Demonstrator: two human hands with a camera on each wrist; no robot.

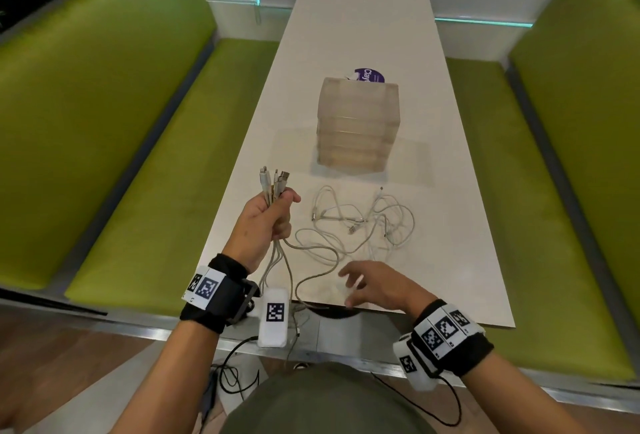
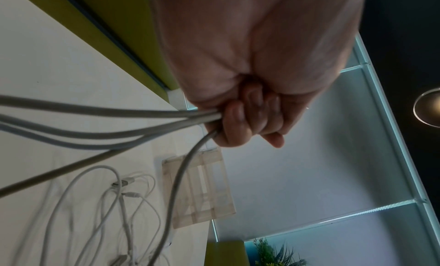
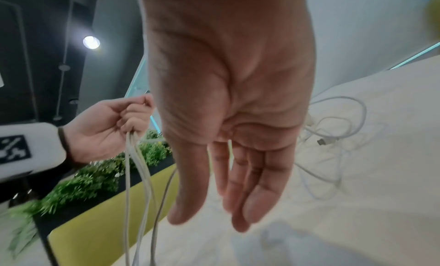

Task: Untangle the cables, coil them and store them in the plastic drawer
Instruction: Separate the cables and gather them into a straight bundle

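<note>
The left hand (image 1: 265, 222) is fisted round a bunch of cables (image 1: 273, 187), about four connector ends sticking up above the thumb, their cords trailing down off the table's near edge. The right hand (image 1: 375, 286) hovers low over the white table (image 1: 450, 225), fingers straight and loosely spread, holding nothing. Just beyond it lies a loose tangle of white cables (image 1: 367, 222); I cannot count those. One translucent plastic drawer unit (image 1: 358, 125) stands further back, all drawers closed, a purple sticker (image 1: 372, 75) behind it. Two green benches (image 1: 104, 114) flank the table.
</note>
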